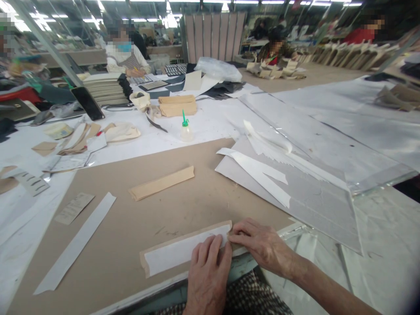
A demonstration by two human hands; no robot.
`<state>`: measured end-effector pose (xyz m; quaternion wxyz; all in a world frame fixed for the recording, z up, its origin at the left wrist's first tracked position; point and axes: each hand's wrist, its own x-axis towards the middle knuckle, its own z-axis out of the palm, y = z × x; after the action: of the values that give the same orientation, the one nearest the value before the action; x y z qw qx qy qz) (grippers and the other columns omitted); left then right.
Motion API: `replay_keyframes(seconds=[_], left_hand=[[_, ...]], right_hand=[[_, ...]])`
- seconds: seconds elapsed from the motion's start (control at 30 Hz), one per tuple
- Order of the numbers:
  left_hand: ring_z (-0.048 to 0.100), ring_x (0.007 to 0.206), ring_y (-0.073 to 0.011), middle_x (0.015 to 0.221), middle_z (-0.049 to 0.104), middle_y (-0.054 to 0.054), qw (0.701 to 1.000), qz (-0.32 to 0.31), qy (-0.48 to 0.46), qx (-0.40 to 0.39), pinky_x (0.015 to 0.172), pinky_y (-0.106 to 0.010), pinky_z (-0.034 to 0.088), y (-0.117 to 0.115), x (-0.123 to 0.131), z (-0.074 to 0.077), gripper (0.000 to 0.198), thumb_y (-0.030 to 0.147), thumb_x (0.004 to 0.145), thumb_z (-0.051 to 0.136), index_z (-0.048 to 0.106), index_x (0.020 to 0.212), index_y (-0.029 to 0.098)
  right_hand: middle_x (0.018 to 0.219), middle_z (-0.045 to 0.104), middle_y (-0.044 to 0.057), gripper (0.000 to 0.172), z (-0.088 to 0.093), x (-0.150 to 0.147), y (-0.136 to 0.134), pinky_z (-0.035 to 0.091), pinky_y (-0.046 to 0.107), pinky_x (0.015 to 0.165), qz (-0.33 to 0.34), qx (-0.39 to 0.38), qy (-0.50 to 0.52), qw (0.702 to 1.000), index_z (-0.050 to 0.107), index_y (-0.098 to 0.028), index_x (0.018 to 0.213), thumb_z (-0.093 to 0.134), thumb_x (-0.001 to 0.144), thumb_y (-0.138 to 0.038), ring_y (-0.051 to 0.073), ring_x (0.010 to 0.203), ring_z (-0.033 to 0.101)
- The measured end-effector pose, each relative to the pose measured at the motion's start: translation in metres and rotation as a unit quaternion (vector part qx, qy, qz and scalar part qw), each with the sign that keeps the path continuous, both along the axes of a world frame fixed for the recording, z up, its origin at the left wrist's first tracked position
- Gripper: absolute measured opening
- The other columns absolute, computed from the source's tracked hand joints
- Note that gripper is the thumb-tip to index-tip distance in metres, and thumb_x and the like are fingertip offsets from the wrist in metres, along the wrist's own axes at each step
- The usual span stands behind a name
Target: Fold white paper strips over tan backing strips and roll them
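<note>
A white strip [170, 255] lies on a slightly larger tan strip [143, 262], whose border shows around it, near the front edge of the brown board [124, 236]. My left hand [210, 267] rests on the white strip's right part, fingers stretched out and pressing down. At the right end, my right hand [259, 243] pinches the tan strip's edge between thumb and fingers. Farther back on the board sit folded tan strips [162, 183]. To the left are a long white strip [77, 240] and a small marked beige piece [75, 209].
Several white strips [259, 175] lie on a grey sheet [321, 210] to the right. Behind the board stand a green-tipped bottle [186, 130] and a tan stack [177, 106]. A phone [88, 103] leans at a pole. Co-workers [126, 57] sit across the table.
</note>
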<state>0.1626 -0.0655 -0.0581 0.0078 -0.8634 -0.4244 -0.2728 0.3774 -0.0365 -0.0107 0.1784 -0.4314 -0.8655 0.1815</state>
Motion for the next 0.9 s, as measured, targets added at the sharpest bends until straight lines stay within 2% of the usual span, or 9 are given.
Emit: replay_keyframes(seconds=[0.17,0.63,0.8,0.9], left_hand=[[0.054,0.118,-0.0290,0.125,0.065,-0.012,0.999,-0.010,-0.037,0.011,0.100,-0.048,0.039,-0.006,0.003,-0.007,0.041,0.020,0.101,0.032,0.065,0.126,0.015],[0.056,0.111,-0.0278,0.120,0.068,-0.010,0.999,-0.023,-0.043,0.018,0.096,-0.045,0.040,-0.002,0.003,0.003,0.044,0.024,0.104,0.028,0.068,0.120,0.013],[0.056,0.110,-0.0275,0.118,0.070,-0.009,0.998,-0.020,-0.053,0.025,0.094,-0.045,0.041,0.000,0.004,0.003,0.040,0.023,0.104,0.031,0.068,0.119,0.013],[0.057,0.109,-0.0265,0.116,0.071,-0.009,0.998,-0.023,-0.057,0.021,0.094,-0.044,0.043,0.000,0.003,0.004,0.035,0.018,0.102,0.036,0.068,0.115,0.012]], right_hand=[[0.111,0.065,0.005,0.030,-0.002,0.001,0.000,0.048,0.030,0.085,-0.001,0.002,0.003,1.000,0.066,-0.026,0.118,0.040,0.104,-0.021,0.019,0.102,0.057],[0.114,0.064,0.006,0.030,0.004,0.002,-0.001,0.048,0.032,0.090,0.019,-0.027,-0.002,0.999,0.064,-0.028,0.121,0.040,0.104,-0.025,0.020,0.105,0.056],[0.111,0.064,0.007,0.030,0.004,0.000,-0.001,0.048,0.031,0.089,0.007,-0.021,0.014,1.000,0.067,-0.027,0.116,0.040,0.103,-0.023,0.019,0.104,0.058],[0.108,0.064,0.006,0.028,0.002,0.000,-0.004,0.049,0.030,0.087,-0.008,-0.016,0.042,0.999,0.068,-0.025,0.105,0.041,0.102,-0.019,0.018,0.102,0.059]])
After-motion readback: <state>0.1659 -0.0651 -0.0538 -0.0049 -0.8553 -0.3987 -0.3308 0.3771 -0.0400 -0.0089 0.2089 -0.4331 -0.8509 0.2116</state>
